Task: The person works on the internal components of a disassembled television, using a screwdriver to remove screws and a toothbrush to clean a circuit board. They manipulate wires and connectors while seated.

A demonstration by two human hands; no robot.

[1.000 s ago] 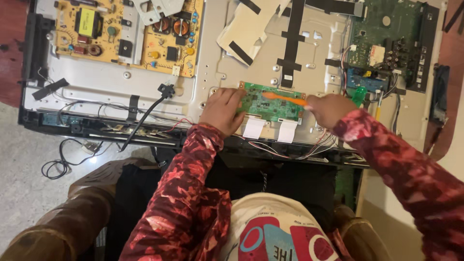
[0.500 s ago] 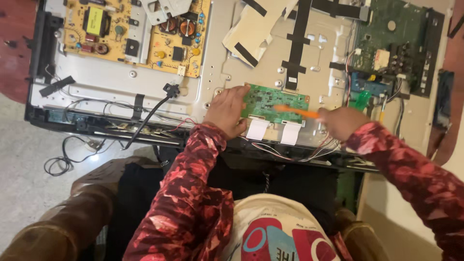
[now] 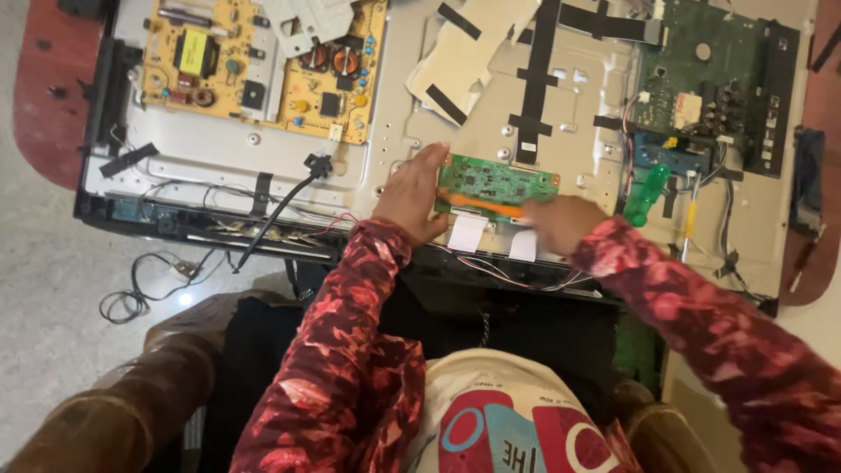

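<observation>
left hand fingers flat, steadying one small green board; right hand fingers gripping one orange tool.

Green circuit board; orange tool; yellow power board; red floral sleeves.

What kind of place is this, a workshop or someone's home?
Probably an informal electronics repair spot, perhaps at home. An opened flat television back panel lies flat, showing a yellow power board and loose wires. The left hand steadies a small green circuit board; the right hand holds an orange tool.
</observation>
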